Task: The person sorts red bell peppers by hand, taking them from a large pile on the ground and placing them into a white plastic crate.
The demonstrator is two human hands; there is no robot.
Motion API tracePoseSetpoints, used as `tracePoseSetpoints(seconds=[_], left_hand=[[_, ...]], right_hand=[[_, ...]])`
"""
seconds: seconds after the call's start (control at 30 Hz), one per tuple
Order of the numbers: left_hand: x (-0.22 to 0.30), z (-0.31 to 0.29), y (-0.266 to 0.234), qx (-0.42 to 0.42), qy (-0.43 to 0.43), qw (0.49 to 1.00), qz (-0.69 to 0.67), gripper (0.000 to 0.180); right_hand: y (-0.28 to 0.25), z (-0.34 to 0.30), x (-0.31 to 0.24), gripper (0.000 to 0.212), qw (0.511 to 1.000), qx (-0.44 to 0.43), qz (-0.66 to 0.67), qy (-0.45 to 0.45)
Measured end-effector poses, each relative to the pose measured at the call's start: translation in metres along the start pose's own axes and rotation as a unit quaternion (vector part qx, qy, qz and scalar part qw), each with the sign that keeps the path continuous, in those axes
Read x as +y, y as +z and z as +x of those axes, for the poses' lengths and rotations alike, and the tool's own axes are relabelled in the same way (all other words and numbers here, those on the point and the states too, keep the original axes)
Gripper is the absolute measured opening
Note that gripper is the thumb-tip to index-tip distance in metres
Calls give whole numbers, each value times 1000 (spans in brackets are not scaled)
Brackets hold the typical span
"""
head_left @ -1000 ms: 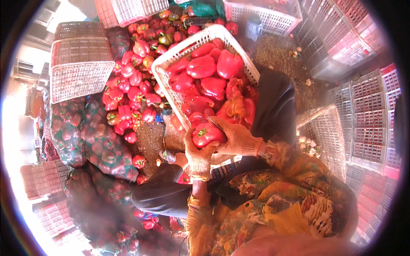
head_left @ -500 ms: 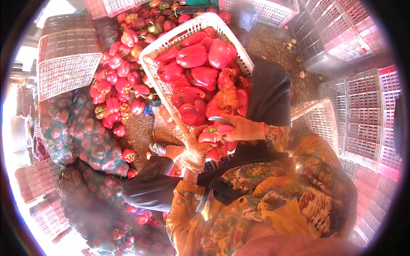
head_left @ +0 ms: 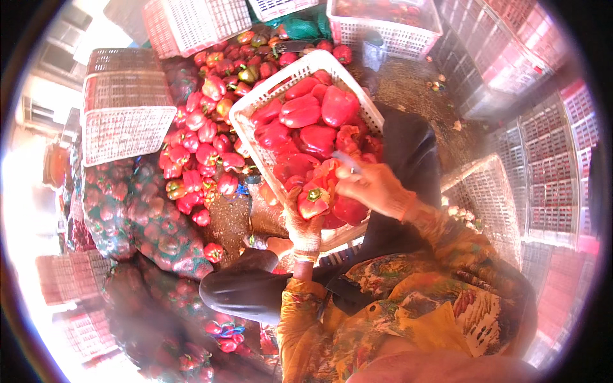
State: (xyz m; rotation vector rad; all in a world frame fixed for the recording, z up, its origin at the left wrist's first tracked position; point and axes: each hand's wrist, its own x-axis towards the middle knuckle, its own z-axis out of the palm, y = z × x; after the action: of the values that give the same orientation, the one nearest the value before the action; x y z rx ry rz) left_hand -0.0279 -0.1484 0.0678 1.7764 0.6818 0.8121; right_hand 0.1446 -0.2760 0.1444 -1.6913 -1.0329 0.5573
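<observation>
My left hand (head_left: pixel 304 233), in a light knitted glove, grips a red bell pepper (head_left: pixel 311 207) with its green stem end facing up. The flesh around that stem looks cut. To its right, my gloved right hand (head_left: pixel 378 189) is closed around a small knife (head_left: pixel 345 161); the blade points up and left, apart from the held pepper. The knife's handle is hidden in my fingers. Both hands are over the near end of a white plastic crate (head_left: pixel 242 131), which is filled with red peppers (head_left: pixel 300 112) and leans close to my legs.
A heap of loose peppers (head_left: pixel 205 131) lies on the floor left of the crate. Green mesh sacks (head_left: pixel 153 223) full of peppers line the left side. Crates (head_left: pixel 128 134) stand at the far left, more (head_left: pixel 549 172) are stacked at right, and an open crate (head_left: pixel 495 204) tilts beside my right arm.
My right hand and the knife have moved up and away from the pepper. The pepper has turned so its stem end shows more. The whole view has shifted, with the scene now lower.
</observation>
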Motion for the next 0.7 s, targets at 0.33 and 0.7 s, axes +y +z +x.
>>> tracePoseSetpoints(seconds=[0.33, 0.7], left_hand=[[0, -11, 17, -121, 165, 963, 177, 90], [-7, -9, 28, -198, -173, 901, -344, 79]], right_hand=[[20, -9, 26, 36, 947, -206, 119, 217], [31, -22, 83, 33, 802, -159, 513, 261]])
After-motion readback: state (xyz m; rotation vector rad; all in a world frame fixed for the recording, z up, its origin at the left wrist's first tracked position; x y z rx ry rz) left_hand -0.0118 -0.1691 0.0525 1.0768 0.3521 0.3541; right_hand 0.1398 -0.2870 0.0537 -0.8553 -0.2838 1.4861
